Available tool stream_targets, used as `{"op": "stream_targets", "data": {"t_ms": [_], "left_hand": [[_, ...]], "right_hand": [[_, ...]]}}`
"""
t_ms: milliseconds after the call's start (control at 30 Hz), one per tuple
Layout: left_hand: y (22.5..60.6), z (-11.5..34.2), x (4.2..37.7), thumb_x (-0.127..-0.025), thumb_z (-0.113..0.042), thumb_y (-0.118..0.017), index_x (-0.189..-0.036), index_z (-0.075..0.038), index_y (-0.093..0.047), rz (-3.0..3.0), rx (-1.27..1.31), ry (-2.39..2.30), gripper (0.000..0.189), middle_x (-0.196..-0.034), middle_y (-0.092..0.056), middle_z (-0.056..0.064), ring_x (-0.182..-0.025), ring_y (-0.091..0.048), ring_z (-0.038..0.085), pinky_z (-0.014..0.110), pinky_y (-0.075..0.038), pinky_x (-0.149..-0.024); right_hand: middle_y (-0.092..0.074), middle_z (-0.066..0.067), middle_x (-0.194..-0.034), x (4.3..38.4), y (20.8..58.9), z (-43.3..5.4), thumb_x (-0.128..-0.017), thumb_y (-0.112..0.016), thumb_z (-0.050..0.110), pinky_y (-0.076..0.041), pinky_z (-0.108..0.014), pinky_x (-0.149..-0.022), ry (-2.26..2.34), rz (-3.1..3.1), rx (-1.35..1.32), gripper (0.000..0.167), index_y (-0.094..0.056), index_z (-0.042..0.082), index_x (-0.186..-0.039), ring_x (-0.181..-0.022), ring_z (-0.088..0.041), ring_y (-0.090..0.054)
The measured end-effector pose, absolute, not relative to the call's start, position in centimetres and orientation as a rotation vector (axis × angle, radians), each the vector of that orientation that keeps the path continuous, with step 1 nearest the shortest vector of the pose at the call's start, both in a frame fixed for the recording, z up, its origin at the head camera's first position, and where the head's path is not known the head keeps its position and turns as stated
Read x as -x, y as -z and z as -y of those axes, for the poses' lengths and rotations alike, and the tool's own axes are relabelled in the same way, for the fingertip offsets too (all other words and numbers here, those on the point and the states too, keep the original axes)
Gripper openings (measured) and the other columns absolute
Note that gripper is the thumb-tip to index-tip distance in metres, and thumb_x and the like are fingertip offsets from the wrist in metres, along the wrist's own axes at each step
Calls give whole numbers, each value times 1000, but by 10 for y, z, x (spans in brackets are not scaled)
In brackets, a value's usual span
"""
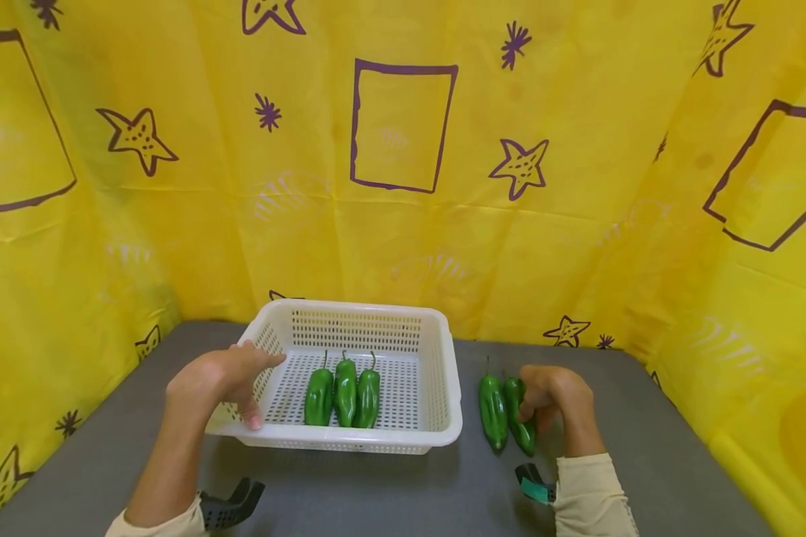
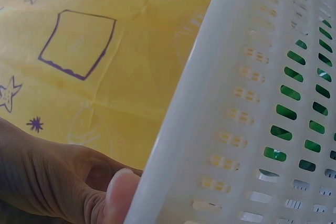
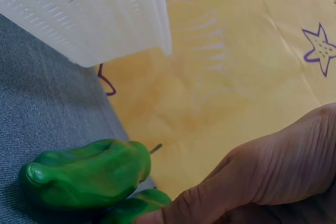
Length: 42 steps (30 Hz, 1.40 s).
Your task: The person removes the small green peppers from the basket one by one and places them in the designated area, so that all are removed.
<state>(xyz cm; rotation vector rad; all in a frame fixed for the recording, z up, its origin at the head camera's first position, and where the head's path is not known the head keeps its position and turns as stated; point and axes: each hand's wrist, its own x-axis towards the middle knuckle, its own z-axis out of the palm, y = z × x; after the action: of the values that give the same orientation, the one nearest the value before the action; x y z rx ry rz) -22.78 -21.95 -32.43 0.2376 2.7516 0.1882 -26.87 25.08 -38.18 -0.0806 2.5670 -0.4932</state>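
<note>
The left hand [image 1: 231, 377] grips, fingers bent, the left side of a white rectangular plastic basket [image 1: 403, 438] holding three long green peppers [image 1: 345, 391]; right of it, the right hand [image 1: 556, 391] pinches a fourth pepper [image 1: 514, 395] beside a fifth pepper [image 1: 492, 410].

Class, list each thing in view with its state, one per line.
White perforated basket: upright, partly filled
Three green peppers: whole, inside basket
Left loose pepper: whole, on gray tabletop
Right loose pepper: partly hidden
Left hand: holding basket's left side
Right hand: gripping right loose pepper
Yellow curtain: hanging, creased
</note>
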Motion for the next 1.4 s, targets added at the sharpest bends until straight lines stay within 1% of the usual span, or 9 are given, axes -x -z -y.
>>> {"op": "stream_targets", "data": {"t_ms": [167,267,500,633,733,900,1000,1167,1400], "left_hand": [[325,219,228,-59,-25,-99,-159,-7,-43,-2751,-232,-195,115,-159,-27,46,-145,-31,64,74,-36,-108],[324,219,228,-59,-25,-99,-159,-7,-43,-2751,-229,-205,115,-159,-27,45,-145,-31,64,74,-37,-108],[323,217,229,-60,-25,-99,-158,-8,-44,-2745,-218,-199,114,-160,-28,45,-145,-31,63,74,-36,-109],[322,217,230,-60,-25,-99,-158,-8,-45,-2753,-228,-190,114,-159,-31,44,-144,-34,62,73,-38,-108],[324,217,229,-60,-24,-99,-158,-7,-44,-2750,-231,-197,114,-159,-30,44,-144,-33,63,73,-38,-108],[326,217,228,-59,-25,-99,-158,-9,-44,-2750,-220,-227,115,-158,-31,44,-138,-41,59,69,-42,-103],[325,217,227,-58,-25,-100,-159,-10,-44,-2760,-202,-222,116,-158,-34,43,-136,-44,56,68,-43,-101],[326,217,227,-59,-24,-99,-158,-9,-44,-2755,-208,-196,114,-159,-29,45,-145,-33,62,73,-39,-106],[325,218,227,-59,-26,-99,-158,-7,-43,-2752,-198,-205,115,-158,-31,45,-142,-37,60,72,-40,-106]], "right_hand": [[-78,-14,-76,270,380,-251,-90,-80,11,-49,-60,-106,510,-2546,82,55,-50,-7,-133,-70,-25,-79],[-79,-19,-82,272,379,-251,-91,-79,10,-54,-56,-102,540,-2517,72,63,-44,-11,-139,-73,-28,-80],[-78,-22,-80,271,378,-251,-90,-81,12,-61,-49,-88,507,-2512,60,40,-59,-11,-115,-73,-32,-79],[-77,-20,-79,267,373,-251,-90,-82,15,-62,-46,-84,472,-2555,59,44,-59,-12,-115,-71,-30,-79],[-75,-17,-89,264,368,-248,-88,-83,15,-62,-42,-77,469,-2599,43,52,-55,-10,-125,-70,-29,-77],[-57,-35,-141,258,357,-243,-91,-80,12,-58,-37,-70,436,-2696,82,75,-41,-6,-153,-66,-24,-69],[-45,-35,-155,256,350,-237,-93,-77,12,-57,-42,-80,386,-2774,248,78,-37,-6,-157,-84,-28,-71],[-57,-27,-148,253,345,-221,-92,-77,7,-50,-60,-105,436,-2895,640,63,-50,-2,-148,-131,-46,-58],[-70,-13,-105,247,350,-178,-95,-74,8,-55,-46,-81,354,-3157,662,24,-63,6,-116,-92,-29,-65]]}}
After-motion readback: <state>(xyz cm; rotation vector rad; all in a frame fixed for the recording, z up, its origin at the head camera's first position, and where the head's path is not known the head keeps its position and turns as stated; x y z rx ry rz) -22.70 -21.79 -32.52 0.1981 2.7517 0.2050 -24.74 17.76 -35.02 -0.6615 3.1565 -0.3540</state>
